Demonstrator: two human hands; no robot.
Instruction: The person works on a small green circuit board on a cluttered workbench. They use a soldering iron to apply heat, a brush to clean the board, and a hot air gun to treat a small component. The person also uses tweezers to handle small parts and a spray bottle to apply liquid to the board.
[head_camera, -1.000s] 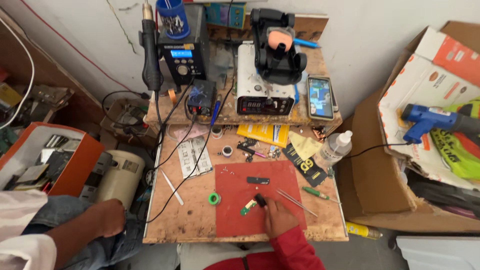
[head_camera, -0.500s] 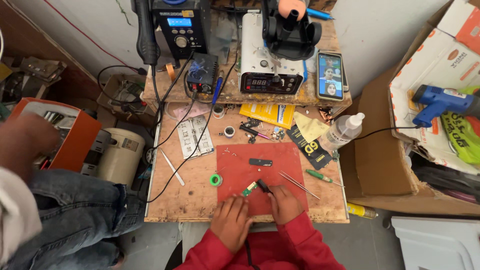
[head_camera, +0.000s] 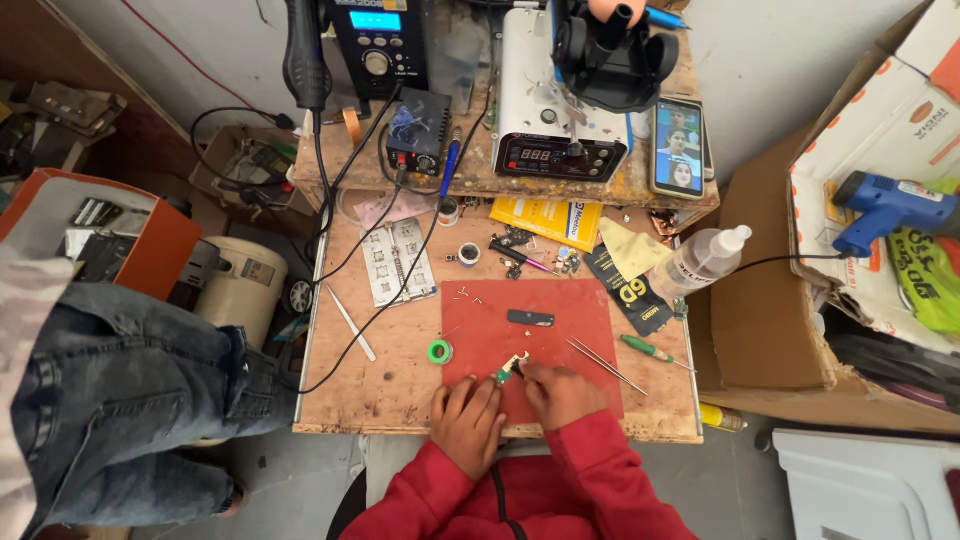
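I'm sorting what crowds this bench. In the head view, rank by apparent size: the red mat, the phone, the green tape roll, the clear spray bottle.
1. Red mat
2. Phone and clear spray bottle: look alike, not ranked
3. Green tape roll
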